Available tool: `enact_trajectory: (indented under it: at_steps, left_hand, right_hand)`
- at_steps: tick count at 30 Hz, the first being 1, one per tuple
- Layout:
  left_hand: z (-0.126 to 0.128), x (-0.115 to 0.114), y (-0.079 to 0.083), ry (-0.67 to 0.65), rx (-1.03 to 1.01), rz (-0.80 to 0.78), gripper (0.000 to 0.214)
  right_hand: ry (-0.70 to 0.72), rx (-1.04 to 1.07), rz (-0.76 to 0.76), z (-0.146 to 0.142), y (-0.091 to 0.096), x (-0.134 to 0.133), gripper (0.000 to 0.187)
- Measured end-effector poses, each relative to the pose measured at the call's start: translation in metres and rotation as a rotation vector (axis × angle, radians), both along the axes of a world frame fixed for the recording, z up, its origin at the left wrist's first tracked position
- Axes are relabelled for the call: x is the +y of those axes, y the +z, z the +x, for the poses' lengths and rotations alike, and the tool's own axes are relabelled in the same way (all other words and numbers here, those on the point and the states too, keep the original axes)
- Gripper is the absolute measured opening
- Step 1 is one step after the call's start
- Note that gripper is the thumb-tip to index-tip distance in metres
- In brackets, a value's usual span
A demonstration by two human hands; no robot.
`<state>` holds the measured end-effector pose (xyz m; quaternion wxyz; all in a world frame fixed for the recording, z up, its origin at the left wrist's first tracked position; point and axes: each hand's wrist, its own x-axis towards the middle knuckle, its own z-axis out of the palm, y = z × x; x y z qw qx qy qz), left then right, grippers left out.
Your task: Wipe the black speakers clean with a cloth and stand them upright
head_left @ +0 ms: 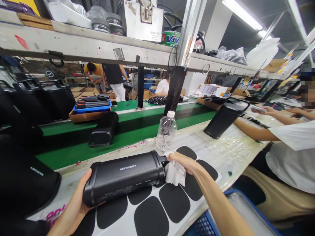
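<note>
A black speaker marked MERKURY lies on its side above a white sheet of black rounded-square pads. My left hand grips its left end, thumb on top and fingers partly hidden beneath. At the other end, my right hand is closed on a crumpled white cloth, pressed against the speaker's handle end. Just behind that hand stands a clear plastic bottle with a white cap and some liquid inside.
Behind the bench runs a green conveyor belt carrying another black speaker. More speakers crowd the left side. To the right, a black speaker stands near a co-worker's arms. A blue basket sits below the bench edge. A loaded shelf crosses overhead.
</note>
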<state>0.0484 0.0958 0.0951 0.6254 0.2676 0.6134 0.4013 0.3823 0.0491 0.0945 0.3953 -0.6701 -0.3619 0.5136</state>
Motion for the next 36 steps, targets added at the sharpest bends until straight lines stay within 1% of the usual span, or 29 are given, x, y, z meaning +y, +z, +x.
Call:
enact_trajectory:
  at_steps: [2,4,6,8,10,12,14,15,16,18,19,20,21,22,24,25,26,27,29,30,31,32,34,36]
  left_hand:
    - [0.000,0.000,0.000,-0.008,-0.009,-0.003,0.044]
    - [0.000,0.000,0.001,-0.013,-0.018,-0.013,0.045]
    - [0.000,0.000,0.002,-0.011,-0.027,-0.028,0.045]
    - [0.001,0.000,0.003,-0.010,-0.036,-0.039,0.043]
    - [0.001,0.000,0.004,-0.009,-0.044,-0.047,0.043]
    - [0.001,-0.001,0.003,-0.012,-0.045,-0.048,0.044]
    - [-0.001,0.000,0.001,-0.027,-0.046,-0.034,0.046]
    - [-0.002,0.001,-0.002,-0.040,-0.048,-0.022,0.047]
    - [-0.005,0.001,-0.005,-0.060,-0.057,-0.010,0.048]
    - [-0.010,0.003,-0.015,-0.076,-0.076,0.016,0.049]
    - [-0.012,0.004,-0.020,-0.076,-0.089,0.051,0.049]
    - [-0.014,0.004,-0.025,-0.080,-0.104,0.119,0.049]
    - [-0.016,0.003,-0.028,-0.078,-0.113,0.225,0.051]
    - [-0.016,0.001,-0.031,-0.073,-0.117,0.364,0.055]
    - [-0.014,-0.006,-0.031,-0.048,-0.120,0.662,0.076]
    - [-0.011,-0.009,-0.030,-0.017,-0.117,0.768,0.091]
    - [-0.009,-0.013,-0.028,0.023,-0.115,0.835,0.105]
    - [-0.007,-0.016,-0.027,0.053,-0.115,0.867,0.117]
    - [-0.005,-0.019,-0.027,0.081,-0.131,0.871,0.130]
    - [-0.005,-0.019,-0.029,0.087,-0.145,0.848,0.129]
    - [-0.007,-0.018,-0.032,0.086,-0.164,0.796,0.122]
    - [-0.009,-0.017,-0.036,0.082,-0.190,0.712,0.111]
    - [-0.013,-0.015,-0.042,0.085,-0.250,0.508,0.083]
    - [-0.016,-0.013,-0.043,0.072,-0.311,0.343,0.064]
  right_hand:
    - [-0.014,0.007,0.005,0.002,0.000,-0.003,0.028]
    - [-0.045,0.012,0.027,0.007,0.002,-0.007,0.039]
    - [-0.122,-0.014,0.065,0.016,0.003,-0.011,0.051]
    - [-0.234,-0.091,0.098,0.026,0.002,-0.016,0.058]
    - [-0.337,-0.202,0.117,0.032,-0.001,-0.020,0.058]
    - [-0.401,-0.306,0.123,0.031,-0.005,-0.023,0.051]
    - [-0.406,-0.351,0.105,0.022,-0.012,-0.022,0.040]
    - [-0.381,-0.339,0.086,0.015,-0.015,-0.020,0.036]
    - [-0.345,-0.308,0.062,0.007,-0.018,-0.018,0.036]
    - [-0.273,-0.217,0.024,-0.009,-0.023,-0.013,0.041]
    - [-0.251,-0.171,0.022,-0.015,-0.025,-0.012,0.043]
    - [-0.240,-0.131,0.030,-0.020,-0.025,-0.012,0.043]
    - [-0.233,-0.101,0.048,-0.024,-0.025,-0.013,0.041]
    - [-0.236,-0.069,0.073,-0.027,-0.024,-0.014,0.038]
    - [-0.249,0.012,0.118,-0.030,-0.022,-0.018,0.038]
    - [-0.268,0.038,0.148,-0.031,-0.021,-0.019,0.042]
    - [-0.300,0.045,0.187,-0.033,-0.021,-0.020,0.046]
    - [-0.337,0.030,0.234,-0.036,-0.021,-0.020,0.049]
    - [-0.402,-0.057,0.337,-0.042,-0.022,-0.020,0.053]
    - [-0.432,-0.105,0.386,-0.045,-0.022,-0.020,0.054]
    - [-0.449,-0.137,0.424,-0.048,-0.023,-0.021,0.055]
    - [-0.463,-0.157,0.458,-0.050,-0.023,-0.021,0.057]
    - [-0.490,-0.175,0.523,-0.054,-0.022,-0.024,0.060]
    - [-0.510,-0.190,0.566,-0.056,-0.023,-0.026,0.061]
